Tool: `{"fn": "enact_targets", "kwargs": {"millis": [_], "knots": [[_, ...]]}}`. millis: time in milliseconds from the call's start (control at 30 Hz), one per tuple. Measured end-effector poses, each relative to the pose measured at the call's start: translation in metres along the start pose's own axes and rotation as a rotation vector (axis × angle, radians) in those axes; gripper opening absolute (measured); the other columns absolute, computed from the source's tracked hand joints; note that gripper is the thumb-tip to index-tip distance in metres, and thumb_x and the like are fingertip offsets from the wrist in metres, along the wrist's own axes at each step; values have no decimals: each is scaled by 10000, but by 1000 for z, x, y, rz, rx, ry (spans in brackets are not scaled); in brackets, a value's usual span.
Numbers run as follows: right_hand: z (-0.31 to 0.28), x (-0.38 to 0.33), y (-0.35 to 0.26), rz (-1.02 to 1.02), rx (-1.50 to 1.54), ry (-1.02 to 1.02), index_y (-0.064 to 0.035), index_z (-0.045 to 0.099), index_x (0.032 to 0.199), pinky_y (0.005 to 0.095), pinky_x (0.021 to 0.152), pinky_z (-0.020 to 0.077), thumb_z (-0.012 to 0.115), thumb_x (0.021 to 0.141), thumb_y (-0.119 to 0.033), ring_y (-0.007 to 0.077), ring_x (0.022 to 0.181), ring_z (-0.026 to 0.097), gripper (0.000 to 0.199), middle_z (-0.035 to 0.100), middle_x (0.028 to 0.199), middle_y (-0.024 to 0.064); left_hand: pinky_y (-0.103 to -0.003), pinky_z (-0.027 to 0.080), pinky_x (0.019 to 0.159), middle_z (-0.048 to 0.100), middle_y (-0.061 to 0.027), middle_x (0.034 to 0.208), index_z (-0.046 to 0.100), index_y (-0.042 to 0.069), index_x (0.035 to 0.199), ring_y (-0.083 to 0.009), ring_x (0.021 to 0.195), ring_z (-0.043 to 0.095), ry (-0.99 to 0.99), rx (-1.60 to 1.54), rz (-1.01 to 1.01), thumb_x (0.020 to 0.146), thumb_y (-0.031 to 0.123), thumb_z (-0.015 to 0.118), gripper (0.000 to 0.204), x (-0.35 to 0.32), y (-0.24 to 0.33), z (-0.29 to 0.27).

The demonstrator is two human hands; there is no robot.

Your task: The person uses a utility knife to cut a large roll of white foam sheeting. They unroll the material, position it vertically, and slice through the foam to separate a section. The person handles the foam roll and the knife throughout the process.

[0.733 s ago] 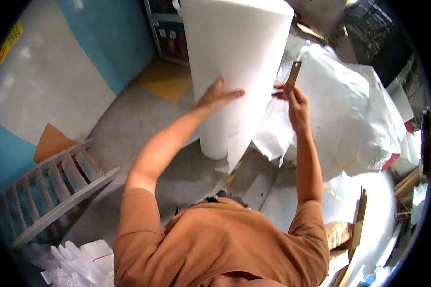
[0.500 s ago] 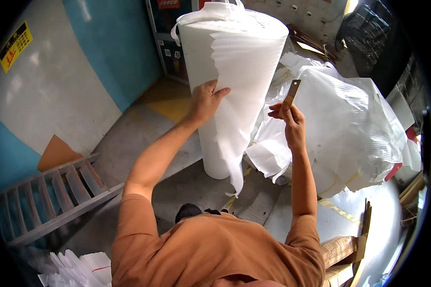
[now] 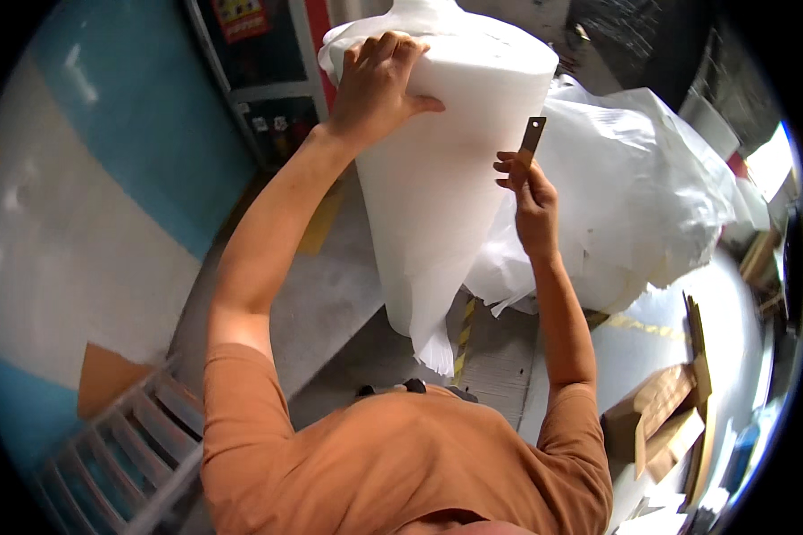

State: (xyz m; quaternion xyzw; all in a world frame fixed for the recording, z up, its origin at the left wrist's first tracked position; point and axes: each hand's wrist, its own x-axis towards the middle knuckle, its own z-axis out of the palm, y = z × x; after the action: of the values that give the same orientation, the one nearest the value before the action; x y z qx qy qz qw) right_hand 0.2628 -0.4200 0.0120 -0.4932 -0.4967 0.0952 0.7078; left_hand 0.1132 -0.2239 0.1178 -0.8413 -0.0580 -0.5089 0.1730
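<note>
A: What's the biggest worry?

B: The tall white foam roll [image 3: 451, 187], upright on the floor [image 3: 326, 285] in the upper middle of the frame. A hard pull at its top could tip it, since I see nothing bracing it.

A: And the heap of white sheeting [image 3: 638, 196] at centre right?

B: It lies close beside the roll, so loose edges could snag if the roll were turned.

A: How is the left hand [image 3: 373, 98] placed?

B: At the upper left of the roll, fingers hooked over the top edge, thumb stretched wide down the side. I can't tell whether any sheet is caught under the fingertips; on smooth foam that hold could slip.

A: The right hand [image 3: 535, 203]?

B: Just right of the roll, thumb and fingers pinching a flat metal strip, a couple of fingers poking out to the left.

A: Lower down?

B: A ragged foam tail [image 3: 432, 343] hangs at the roll's foot, near the dark shoes [image 3: 415, 386]; one step on it could tear the sheet.

A: And that metal strip [image 3: 532, 135]?

B: Its end points up beside the roll. A careless swing leftward could gouge the foam; how sharp it is, I can't tell.
</note>
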Motion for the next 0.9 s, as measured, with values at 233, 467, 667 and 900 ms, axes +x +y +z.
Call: {"fn": "enact_targets", "kwargs": {"millis": [233, 467, 667, 900], "knots": [[58, -8, -7, -31, -43, 309, 30, 601, 1081, 283, 793, 472, 463, 1000, -135, 144, 900, 580, 230, 562, 1039, 70, -409, 404, 976, 593, -121, 1143, 548, 50, 1215, -287, 1093, 554, -123, -122, -16, 608, 409, 875, 777, 12, -2, -3], [71, -9, -7, -35, -185, 280, 23, 614, 1004, 280, 816, 458, 455, 1003, -142, 123, 907, 544, 229, 550, 1055, 42, -423, 387, 973, 610, -156, 1128, 601, 20, 1163, -298, 1109, 545, -231, -173, -51, 578, 356, 902, 739, 23, 5, -15], [77, -5, -26, -51, -264, 275, 25, 615, 997, 249, 696, 424, 439, 1001, -121, 95, 739, 482, 229, 525, 779, 17, -408, 387, 981, 638, -159, 1101, 630, 13, 1130, -307, 1066, 574, -291, -188, -75, 623, 363, 872, 662, 25, 1, -17], [96, -13, -51, -169, -427, 360, -35, 477, 1202, 271, 529, 421, 446, 988, -70, 121, 564, 477, 219, 499, 643, 45, -386, 501, 904, 646, -151, 1070, 615, 31, 1179, -279, 982, 626, -656, -287, -120, 682, 343, 830, 625, 54, -23, -37]]}}
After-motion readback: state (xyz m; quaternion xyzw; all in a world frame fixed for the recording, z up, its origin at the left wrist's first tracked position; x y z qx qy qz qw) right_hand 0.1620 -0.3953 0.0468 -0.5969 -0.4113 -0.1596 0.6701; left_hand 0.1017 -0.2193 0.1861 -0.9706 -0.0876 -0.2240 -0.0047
